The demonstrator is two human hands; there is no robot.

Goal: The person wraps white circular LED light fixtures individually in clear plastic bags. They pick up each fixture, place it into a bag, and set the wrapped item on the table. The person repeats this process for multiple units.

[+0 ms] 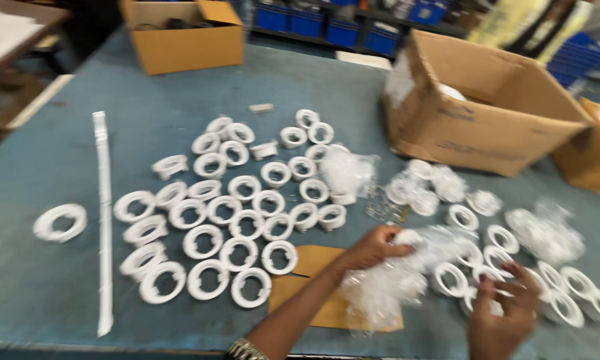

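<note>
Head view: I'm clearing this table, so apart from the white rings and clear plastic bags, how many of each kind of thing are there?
Cardboard boxes: 3
Long white strip: 1
Flat brown cardboard sheet: 1
Total: 5

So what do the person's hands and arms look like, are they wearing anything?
Both hands are bare, with no gloves. The left hand comes off a bare forearm with no sleeve in view, and a beaded, metal-looking bracelet sits near the bottom edge. The right hand shows no ring or watch that can be made out; the picture is blurry.
</note>
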